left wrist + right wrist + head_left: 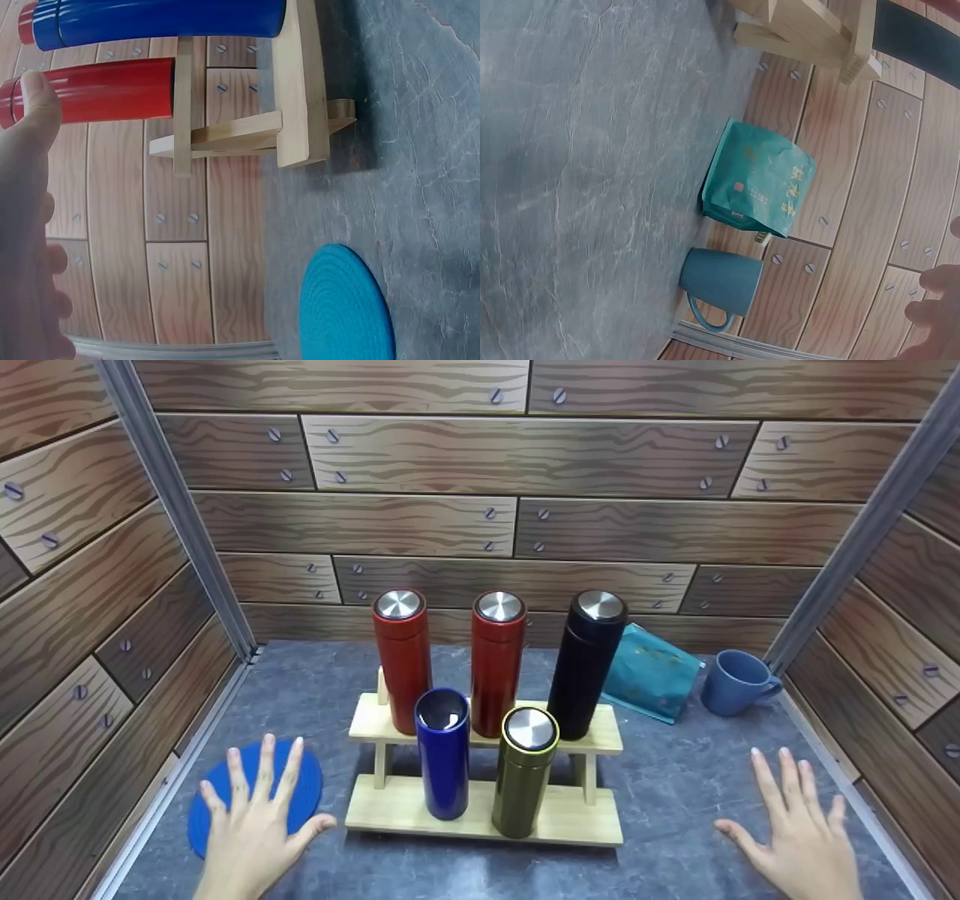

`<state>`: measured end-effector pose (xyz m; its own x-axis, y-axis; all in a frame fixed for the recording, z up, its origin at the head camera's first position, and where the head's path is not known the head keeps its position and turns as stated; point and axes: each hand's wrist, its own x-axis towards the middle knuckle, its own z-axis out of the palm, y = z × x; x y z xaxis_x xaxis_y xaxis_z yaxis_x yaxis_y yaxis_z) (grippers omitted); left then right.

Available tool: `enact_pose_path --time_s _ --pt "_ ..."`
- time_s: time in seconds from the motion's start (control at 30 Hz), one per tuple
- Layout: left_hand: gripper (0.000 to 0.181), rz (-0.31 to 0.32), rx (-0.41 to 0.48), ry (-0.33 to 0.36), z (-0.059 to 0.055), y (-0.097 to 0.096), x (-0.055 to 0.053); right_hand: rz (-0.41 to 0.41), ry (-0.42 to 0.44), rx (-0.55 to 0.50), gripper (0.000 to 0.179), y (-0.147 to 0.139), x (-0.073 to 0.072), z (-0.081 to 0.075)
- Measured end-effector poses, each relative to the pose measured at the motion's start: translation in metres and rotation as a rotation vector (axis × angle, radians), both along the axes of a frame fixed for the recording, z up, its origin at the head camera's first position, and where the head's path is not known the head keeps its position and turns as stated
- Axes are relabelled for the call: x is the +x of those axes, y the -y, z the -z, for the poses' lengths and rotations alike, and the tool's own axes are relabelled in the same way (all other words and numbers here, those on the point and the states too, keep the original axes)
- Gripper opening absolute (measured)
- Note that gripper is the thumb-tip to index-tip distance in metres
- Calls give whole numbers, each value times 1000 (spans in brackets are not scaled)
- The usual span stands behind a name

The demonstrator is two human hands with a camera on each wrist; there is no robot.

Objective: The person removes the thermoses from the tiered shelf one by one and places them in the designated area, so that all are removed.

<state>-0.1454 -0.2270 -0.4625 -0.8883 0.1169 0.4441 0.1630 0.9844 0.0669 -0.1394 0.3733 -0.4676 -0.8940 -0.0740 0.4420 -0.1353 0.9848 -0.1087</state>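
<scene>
A two-tier wooden rack (360, 810) stands in the middle of the table. Its upper shelf bears a left red thermos (403, 667), another red thermos (498, 675) and a black thermos (585, 675), all silver-topped and upright. On the lower shelf stand a blue bottle (444, 772) with a dark, glossy top and an olive-green thermos (521, 787). My left hand (251, 832), fingers spread, is held above a round blue mat (306, 780), left of the rack. To the rack's right, my right hand (806, 840) is spread too. Neither hand holds anything.
A teal pouch (757, 180) lies behind the rack's right end. Beside it, a blue-grey mug (720, 281) stands near the back right corner, its handle pointing right in the head view. Wood-patterned panels (510, 457) with metal corner posts enclose the table on three sides.
</scene>
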Motion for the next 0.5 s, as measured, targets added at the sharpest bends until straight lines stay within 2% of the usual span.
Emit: enact_pose_path --time_s 0.13,0.27,0.4,0.5 --pt "96 31 131 58 -2 -2 2 -5 14 -101 97 3 -2 0" --pt "95 91 362 102 -4 -6 2 -1 26 -242 94 8 -2 -3" --pt "94 150 559 68 -3 -4 -1 -2 31 -430 90 15 -3 -9" --pt "90 172 642 34 0 -1 -4 -15 -16 -569 83 19 -5 -11"
